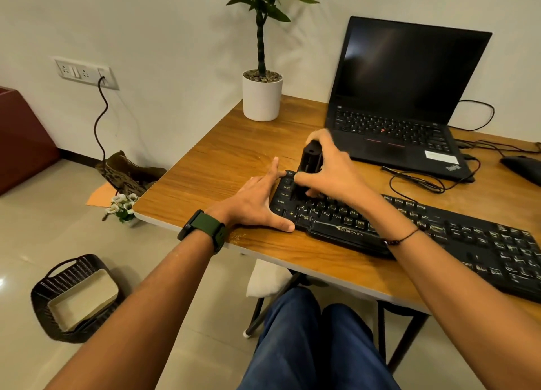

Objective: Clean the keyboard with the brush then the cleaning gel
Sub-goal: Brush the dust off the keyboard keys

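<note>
I see my right hand (pixel 330 167) clenched round the black brush (pixel 311 162), held upright w/ its lower end down on the left end of the keyboard (pixel 409 231), near the Tab/Caps keys. Can't make out the bristles; fingers and dark keys hide them. My left hand (pixel 257 205) lies flat and released, fingers spread, palm on the desk (pixel 222 161) and thumb touching the keyboard's left front corner, index tip at its top-left corner. Green-strapped watch (pixel 205 230) on that wrist, thin bead bracelet (pixel 401 239) on the other.

Keyboard runs diagonally and its right end is cut off at the frame edge. Cleaning gel: can't spot it anywhere in view. Behind sits an open laptop (pixel 404 96), screen dark, cables (pixel 418 184) trailing right. A dark shape at far right is cropped, can't ID it. Potted plant (pixel 262 96) at the desk's back corner, top leaves cut off. On the floor, a dark basket (pixel 74 299).
</note>
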